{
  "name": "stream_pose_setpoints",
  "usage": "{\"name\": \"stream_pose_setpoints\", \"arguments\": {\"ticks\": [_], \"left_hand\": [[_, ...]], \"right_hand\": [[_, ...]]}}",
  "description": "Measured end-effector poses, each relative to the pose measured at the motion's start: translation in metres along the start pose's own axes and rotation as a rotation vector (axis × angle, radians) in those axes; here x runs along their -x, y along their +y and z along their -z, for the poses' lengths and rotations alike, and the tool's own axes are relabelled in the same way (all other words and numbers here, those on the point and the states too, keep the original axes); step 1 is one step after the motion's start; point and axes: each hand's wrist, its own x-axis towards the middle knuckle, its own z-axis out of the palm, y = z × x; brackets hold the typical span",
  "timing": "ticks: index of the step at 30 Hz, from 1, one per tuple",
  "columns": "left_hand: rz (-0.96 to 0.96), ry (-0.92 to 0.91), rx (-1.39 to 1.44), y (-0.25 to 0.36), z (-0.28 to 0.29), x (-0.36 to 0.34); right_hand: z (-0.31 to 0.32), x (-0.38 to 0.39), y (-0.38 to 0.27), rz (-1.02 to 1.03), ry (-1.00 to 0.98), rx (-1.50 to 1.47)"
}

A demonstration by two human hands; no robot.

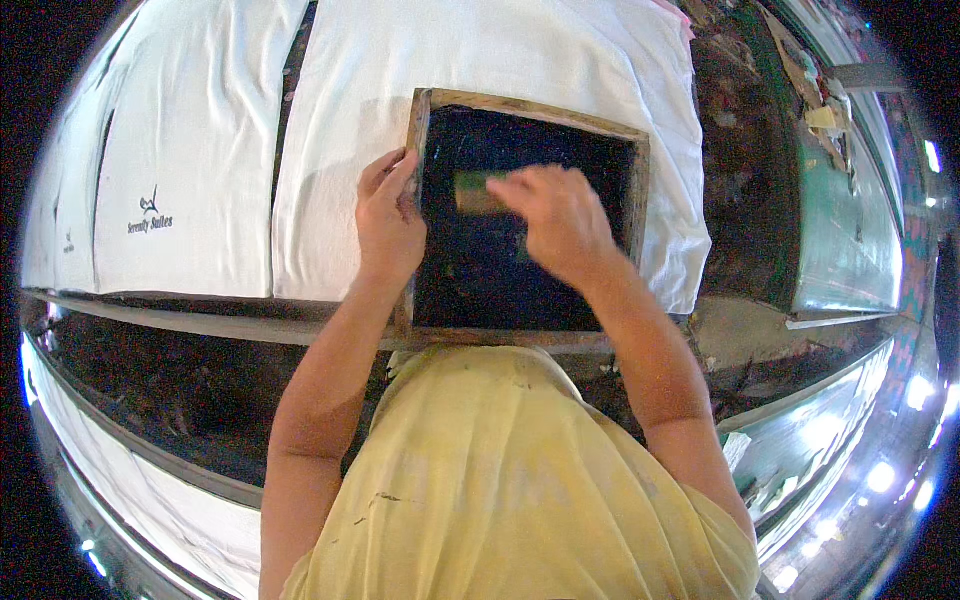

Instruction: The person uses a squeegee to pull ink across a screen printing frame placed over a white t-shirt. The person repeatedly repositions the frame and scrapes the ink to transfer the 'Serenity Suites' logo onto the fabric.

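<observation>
A wooden screen-printing frame (540, 106) with dark mesh lies on a white towel (350, 60) straight in front of me. My left hand (388, 230) is closed on the frame's left rail, fingers and thumb pinching the wood. Over the mesh, my right hand (562, 222) holds a small wood-coloured squeegee (477, 196), which sits left of my fingers. Motion smears that hand and the squeegee a little. Whatever lies under the mesh is hidden.
To the left, another white towel (190, 110) bears a small dark print. A wooden edge (210, 318) runs along the table's near side. At the right, past a dark gap, stands a green-topped table (850, 230) with scraps (828, 122) on it. More white cloth (160, 490) lies behind me at left.
</observation>
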Motion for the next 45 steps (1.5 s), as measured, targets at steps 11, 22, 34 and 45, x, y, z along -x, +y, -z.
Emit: {"name": "stream_pose_setpoints", "arguments": {"ticks": [11, 22, 34, 45], "left_hand": [[-0.053, 0.032, -0.041, -0.002, -0.003, 0.000], [-0.010, -0.016, -0.123, 0.015, 0.002, -0.004], [-0.018, -0.048, -0.192, 0.010, 0.006, 0.000], [0.008, -0.060, -0.109, 0.008, 0.010, -0.004]], "right_hand": [[0.027, 0.004, 0.002, 0.020, -0.160, -0.180], [0.001, -0.060, 0.061, 0.498, -0.225, -0.108], [0.050, 0.050, 0.114, 0.349, -0.231, -0.189], [0.030, 0.139, 0.000, -0.117, -0.027, -0.089]]}}
